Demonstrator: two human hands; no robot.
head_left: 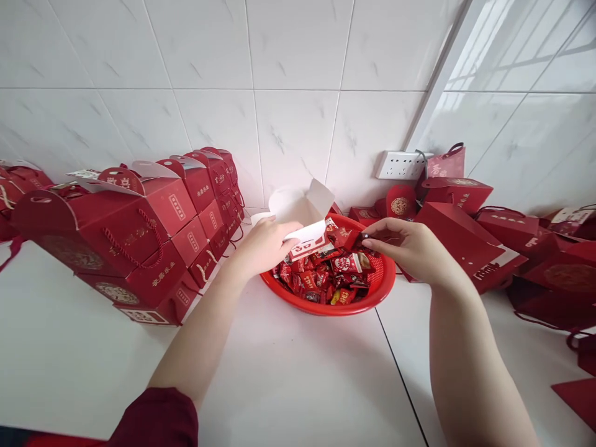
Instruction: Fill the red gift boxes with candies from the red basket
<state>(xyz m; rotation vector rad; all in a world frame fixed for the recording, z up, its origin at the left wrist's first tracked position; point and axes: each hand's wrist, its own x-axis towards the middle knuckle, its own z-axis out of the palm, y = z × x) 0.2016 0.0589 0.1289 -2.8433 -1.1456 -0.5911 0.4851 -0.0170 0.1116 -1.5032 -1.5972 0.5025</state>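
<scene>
My left hand [266, 245] is closed on the side of a small gift box [305, 214], its flaps up and its white inside facing me. The box is tilted over a red plastic basket [385, 292] full of wrapped candies [321, 276] in mostly red wrappers. Over the basket's right rim, my right hand [414, 245] has its thumb and fingers pinched around a small dark-wrapped candy [365, 236]. The fingers partly cover that candy. From this angle I cannot see the bottom of the box.
To the left, red gift boxes [135, 242] with cord handles are stacked against the tiled wall [298, 136]. More red boxes [465, 242] lie loosely on the right. A white power strip [401, 166] sits by the wall behind them. The white table [298, 379] has a dark seam.
</scene>
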